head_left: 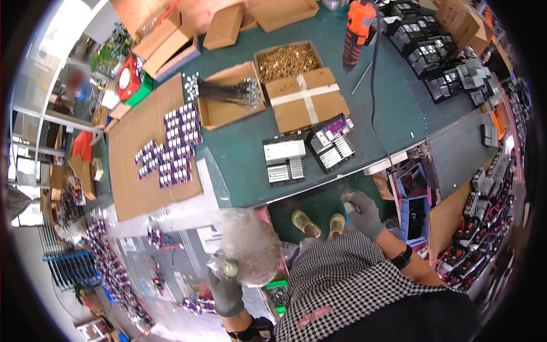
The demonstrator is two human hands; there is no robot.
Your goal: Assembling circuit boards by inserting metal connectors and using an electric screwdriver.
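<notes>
My left hand (227, 295), in a grey glove, is at the clear plastic bag (250, 242), which bulges and has brownish contents. A small round greenish thing (231, 268) shows at its fingertips; its kind is unclear. My right hand (364, 215), also gloved, hangs in front of the bench edge with its fingers curled. A thin blue bit shows beside those fingers, too small to name. On the green bench, two black housings with silver heat sinks stand side by side, the left heat sink unit (285, 161) and the right unit (332, 143), with a purple circuit board on the latter.
Purple circuit boards (181, 137) lie on a cardboard sheet (128, 191). Behind are a box of black wires (219, 117), a box of brass-coloured parts (290, 60) and a taped carton (310, 102). An orange power screwdriver (358, 34) hangs above the bench. Blue bins (415, 225) stand at right.
</notes>
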